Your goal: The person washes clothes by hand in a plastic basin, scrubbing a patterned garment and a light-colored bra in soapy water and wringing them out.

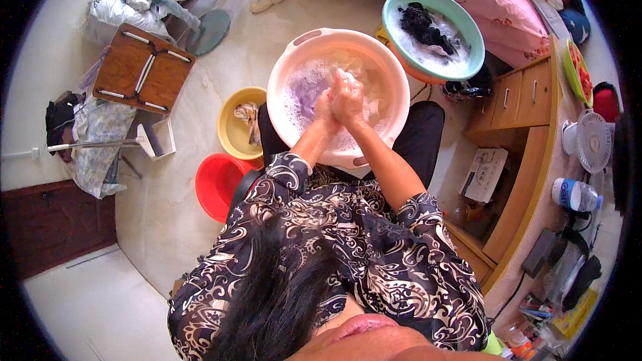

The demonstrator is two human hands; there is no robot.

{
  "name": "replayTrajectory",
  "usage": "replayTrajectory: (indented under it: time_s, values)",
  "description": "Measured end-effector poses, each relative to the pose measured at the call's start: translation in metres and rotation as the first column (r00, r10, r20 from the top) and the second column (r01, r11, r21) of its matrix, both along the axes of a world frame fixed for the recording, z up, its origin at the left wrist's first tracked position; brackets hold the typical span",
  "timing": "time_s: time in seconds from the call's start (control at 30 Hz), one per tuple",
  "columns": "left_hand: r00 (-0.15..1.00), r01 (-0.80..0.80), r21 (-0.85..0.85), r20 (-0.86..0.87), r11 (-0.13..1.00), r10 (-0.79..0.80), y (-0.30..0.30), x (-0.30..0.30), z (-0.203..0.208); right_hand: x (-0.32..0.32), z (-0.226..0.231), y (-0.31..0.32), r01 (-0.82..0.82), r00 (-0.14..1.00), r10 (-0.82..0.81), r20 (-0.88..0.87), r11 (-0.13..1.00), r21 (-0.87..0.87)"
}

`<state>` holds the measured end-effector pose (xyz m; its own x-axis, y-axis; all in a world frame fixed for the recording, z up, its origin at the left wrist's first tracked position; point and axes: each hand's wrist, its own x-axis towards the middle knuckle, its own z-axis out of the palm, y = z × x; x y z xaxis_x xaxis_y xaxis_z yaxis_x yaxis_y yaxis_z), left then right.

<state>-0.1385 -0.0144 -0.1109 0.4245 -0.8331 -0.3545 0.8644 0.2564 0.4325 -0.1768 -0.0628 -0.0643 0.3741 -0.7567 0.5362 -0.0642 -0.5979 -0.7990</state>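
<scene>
Over a pink basin [394, 73] of sudsy water, my two hands are pressed together, wet and foamy. The fingers of my left hand [326, 105] are closed against my right hand [349, 98], which is closed too. Anything between them is hidden, though a bit of white shows at the fingertips. To the left of my hands a lilac cloth [306, 93] floats among bubbles. Pale, whitish cloth [374, 87] lies under the water on the right side. The basin sits between my knees.
A teal basin [478, 47] with dark laundry and suds stands at the right. Left of me are a yellow basin [226, 117] holding cloth and a red basin [215, 187]. A wooden desk [535, 194] runs along the right; a folding table [120, 70] leans at the left.
</scene>
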Motion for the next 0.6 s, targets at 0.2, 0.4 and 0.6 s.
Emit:
replayTrajectory:
  time_s: [0.2, 0.4, 0.6]
  values:
    - [0.995, -0.049, 0.093, 0.096, 0.994, 0.04, 0.0, -0.005, 0.008, 0.001, 0.003, 0.001, -0.248, 0.947, -0.024, 0.321, 0.583, 0.774]
    - [0.96, -0.055, 0.512, 0.263, 0.857, -0.096, 0.021, -0.013, 0.067, -0.01, -0.007, -0.034, -0.46, 0.883, 0.053, 0.466, 0.293, 0.838]
    - [0.501, -0.364, 0.557, 0.793, 0.746, -0.347, 0.059, 0.048, 0.048, -0.053, 0.002, -0.084, -0.124, 0.916, 0.344, -0.208, 0.734, 0.668]
